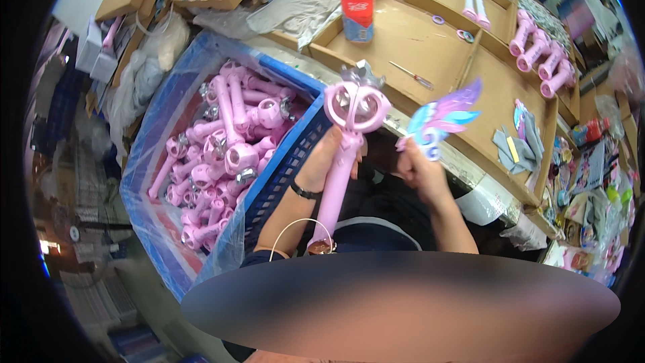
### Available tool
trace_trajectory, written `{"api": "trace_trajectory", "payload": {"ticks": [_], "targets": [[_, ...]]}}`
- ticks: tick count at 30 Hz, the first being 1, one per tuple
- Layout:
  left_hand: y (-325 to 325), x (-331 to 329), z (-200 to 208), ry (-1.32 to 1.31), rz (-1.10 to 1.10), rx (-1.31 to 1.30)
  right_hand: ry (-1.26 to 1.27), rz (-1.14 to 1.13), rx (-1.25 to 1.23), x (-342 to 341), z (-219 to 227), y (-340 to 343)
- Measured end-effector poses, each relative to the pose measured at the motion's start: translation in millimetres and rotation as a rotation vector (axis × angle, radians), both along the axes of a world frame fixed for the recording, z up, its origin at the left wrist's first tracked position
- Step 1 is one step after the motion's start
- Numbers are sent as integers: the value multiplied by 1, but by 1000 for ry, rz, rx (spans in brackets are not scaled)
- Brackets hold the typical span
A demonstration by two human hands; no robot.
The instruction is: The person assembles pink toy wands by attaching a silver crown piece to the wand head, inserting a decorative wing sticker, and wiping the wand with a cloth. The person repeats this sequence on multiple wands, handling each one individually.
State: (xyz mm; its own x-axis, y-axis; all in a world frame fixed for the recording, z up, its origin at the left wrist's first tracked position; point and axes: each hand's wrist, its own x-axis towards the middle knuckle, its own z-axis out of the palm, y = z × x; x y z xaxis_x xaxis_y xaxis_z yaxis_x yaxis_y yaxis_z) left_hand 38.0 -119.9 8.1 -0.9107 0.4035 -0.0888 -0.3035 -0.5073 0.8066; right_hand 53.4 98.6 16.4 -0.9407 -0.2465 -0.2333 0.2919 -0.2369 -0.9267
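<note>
My left hand (321,163) is wrapped round the shaft of a pink toy wand (338,178), which stands upright in front of me. Its round head carries a silver crown and a clear, shiny middle. In my right hand (422,171) I pinch a purple, pink and blue toy wing (443,121) by its lower end. The wing is apart from the wand, to the right of its head. A cord loop (295,220) hangs by the wand's lower end.
At my left stands a blue crate (279,168) lined with plastic and heaped with pink wands (228,121). Cardboard trays (497,107) cover the bench, with a red-labelled bottle (358,3), a screwdriver (412,75), grey cloth (521,151) and several pink handles (544,54).
</note>
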Motion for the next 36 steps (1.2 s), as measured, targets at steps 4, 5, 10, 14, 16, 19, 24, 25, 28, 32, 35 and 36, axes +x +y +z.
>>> {"api": "trace_trajectory", "payload": {"ticks": [4,5,10,14,16,19,24,25,28,32,35,36], "targets": [[-17,-9,8,41,171,-2,-89,-301,-200,-40,16,50],[-21,-10,11,132,154,14,-99,-272,-262,-44,16,53],[-17,-10,17,53,194,20,22,157,36,-3,-15,14],[-12,-14,19,74,214,45,338,496,307,61,-55,-35],[-8,-14,20,89,231,22,92,392,219,72,-64,-43],[-3,-14,20,150,188,26,55,317,315,71,-64,-44],[-6,-21,17,156,60,332,-21,340,133,72,-57,-34],[-5,-26,16,296,87,249,-53,400,125,74,-57,-31],[-2,-40,16,309,133,316,-6,382,85,77,-60,-27],[13,-46,18,264,119,357,40,288,157,76,-62,-25],[27,-29,13,203,99,229,71,184,302,74,-63,-26],[30,-23,11,175,74,122,63,155,331,74,-63,-27]]}}
